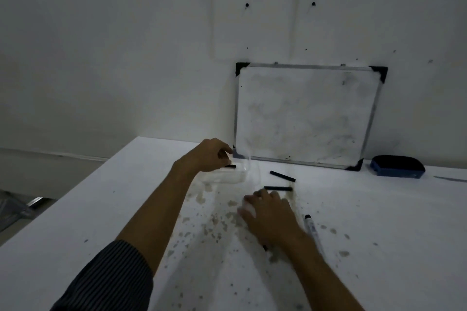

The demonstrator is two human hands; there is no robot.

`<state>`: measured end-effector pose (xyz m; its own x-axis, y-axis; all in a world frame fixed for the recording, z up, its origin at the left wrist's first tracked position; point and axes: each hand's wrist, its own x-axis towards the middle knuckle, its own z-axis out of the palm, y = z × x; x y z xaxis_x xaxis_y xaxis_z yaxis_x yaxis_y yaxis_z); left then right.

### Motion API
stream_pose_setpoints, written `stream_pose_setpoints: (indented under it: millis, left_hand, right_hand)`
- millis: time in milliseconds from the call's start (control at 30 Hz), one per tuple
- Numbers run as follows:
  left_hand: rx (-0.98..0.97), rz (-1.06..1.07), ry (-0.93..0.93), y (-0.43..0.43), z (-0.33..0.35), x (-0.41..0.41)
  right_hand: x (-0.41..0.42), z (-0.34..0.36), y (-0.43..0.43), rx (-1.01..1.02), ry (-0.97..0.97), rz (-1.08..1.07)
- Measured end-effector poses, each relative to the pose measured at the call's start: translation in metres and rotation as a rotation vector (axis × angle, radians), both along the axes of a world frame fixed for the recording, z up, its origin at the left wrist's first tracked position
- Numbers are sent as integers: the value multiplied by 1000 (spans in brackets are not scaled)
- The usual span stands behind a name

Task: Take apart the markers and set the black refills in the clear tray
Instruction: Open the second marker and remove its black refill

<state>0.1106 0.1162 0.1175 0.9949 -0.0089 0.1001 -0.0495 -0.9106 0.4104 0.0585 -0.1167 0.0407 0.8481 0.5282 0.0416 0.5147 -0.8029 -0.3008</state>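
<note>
The right hand lies palm-down on the stained table, fingers curled over a white marker part; its grip cannot be determined. A marker lies just right of it. Two black refills lie beyond its fingertips. Farther away, the left hand pinches a third refill above the clear tray.

Eraser right of whiteboard
</note>
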Motion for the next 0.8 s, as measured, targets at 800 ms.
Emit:
stream_pose_setpoints:
  millis: [800]
  left_hand:
    - [-532, -31, -281, -111, -104, -152]
  right_hand:
    - [-45, 2, -68, 46, -354, -418]
